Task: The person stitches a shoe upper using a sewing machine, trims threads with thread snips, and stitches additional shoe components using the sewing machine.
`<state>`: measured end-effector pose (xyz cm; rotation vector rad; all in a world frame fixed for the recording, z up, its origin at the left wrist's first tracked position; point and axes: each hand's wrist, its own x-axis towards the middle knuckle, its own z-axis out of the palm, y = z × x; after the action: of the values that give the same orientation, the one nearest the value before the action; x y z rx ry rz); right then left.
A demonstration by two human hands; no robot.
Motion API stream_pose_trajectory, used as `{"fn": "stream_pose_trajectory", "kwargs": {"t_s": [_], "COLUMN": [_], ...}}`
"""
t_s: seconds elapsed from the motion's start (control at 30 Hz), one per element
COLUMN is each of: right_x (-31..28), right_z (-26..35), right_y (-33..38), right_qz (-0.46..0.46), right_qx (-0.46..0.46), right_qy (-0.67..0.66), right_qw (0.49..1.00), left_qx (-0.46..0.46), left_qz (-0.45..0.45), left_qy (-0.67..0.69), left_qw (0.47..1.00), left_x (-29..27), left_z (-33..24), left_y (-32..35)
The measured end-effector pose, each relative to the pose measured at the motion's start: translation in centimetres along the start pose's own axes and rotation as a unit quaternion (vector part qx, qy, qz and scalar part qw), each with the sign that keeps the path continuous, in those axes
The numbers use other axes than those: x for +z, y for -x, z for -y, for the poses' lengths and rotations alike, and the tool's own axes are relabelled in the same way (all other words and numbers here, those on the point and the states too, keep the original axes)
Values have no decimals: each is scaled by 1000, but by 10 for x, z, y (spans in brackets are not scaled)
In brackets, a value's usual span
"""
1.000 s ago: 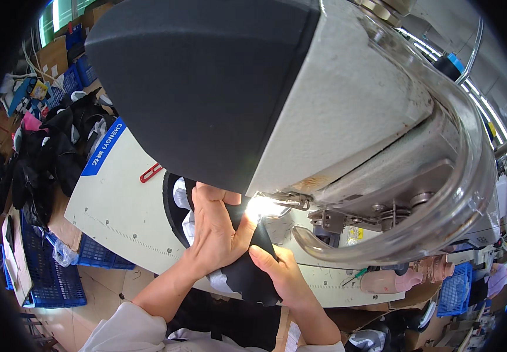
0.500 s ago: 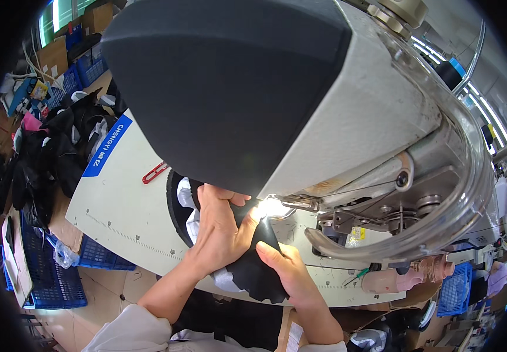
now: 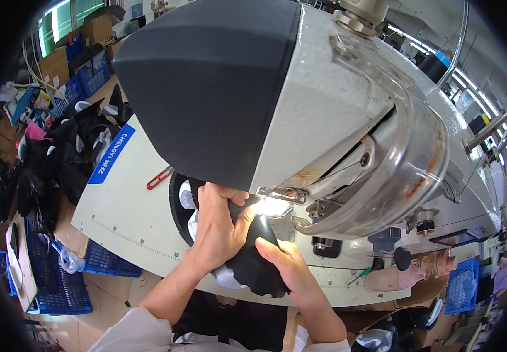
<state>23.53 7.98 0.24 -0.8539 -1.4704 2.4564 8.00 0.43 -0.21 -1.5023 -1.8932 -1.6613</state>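
- Crowding most of the view was a large cream sewing machine with a dark grey head cover, set in a workshop with blue crates and cardboard boxes along the left side.
- Beneath it ran a pale work table, its front edge marked with a ruler scale and a blue label strip near the left corner.
- A bright work lamp shone just under the machine head, apparently lighting the stitching spot.
- The left hand lay with fingers curled over a black leather piece, pressing it toward the lit spot, probably to keep it flat and steady.
- The right hand rested on the near side of the same piece, thumb and fingers lightly pinching its edge, seemingly to steer it.
- That piece sat between both hands, right at the machine's lit working point, with a white lining showing below.
- A heap of black pieces lay well apart on the far left.
- Red clippers rested on the table near the left hand.
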Motion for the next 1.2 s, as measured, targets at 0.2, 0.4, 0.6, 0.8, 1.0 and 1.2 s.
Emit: {"fn": "stream_pose_trajectory", "kwargs": {"t_s": [0.2,0.4,0.6,0.8,1.0,1.2], "right_x": [-12,-13,-10,13,3,18], "right_z": [6,3,-5,4,-8,9], "right_y": [1,0,-1,3,-1,1], "right_qz": [37,6,1,-12,-38,11], "right_qx": [26,45,40,10,28,9], "right_qy": [-72,-61,-41,-27,-14,-62], "right_qw": [996,997,998,1000,999,998], "left_qx": [161,215,224,225,211,201], "left_qz": [22,-28,-35,-16,-1,5], "left_qy": [14,98,130,153,191,186], "left_qw": [987,971,965,962,959,962], "left_x": [-14,-3,-7,-12,-12,-15], "left_z": [-6,9,14,23,21,25], "left_y": [1,-4,-9,-14,-25,-25]}}
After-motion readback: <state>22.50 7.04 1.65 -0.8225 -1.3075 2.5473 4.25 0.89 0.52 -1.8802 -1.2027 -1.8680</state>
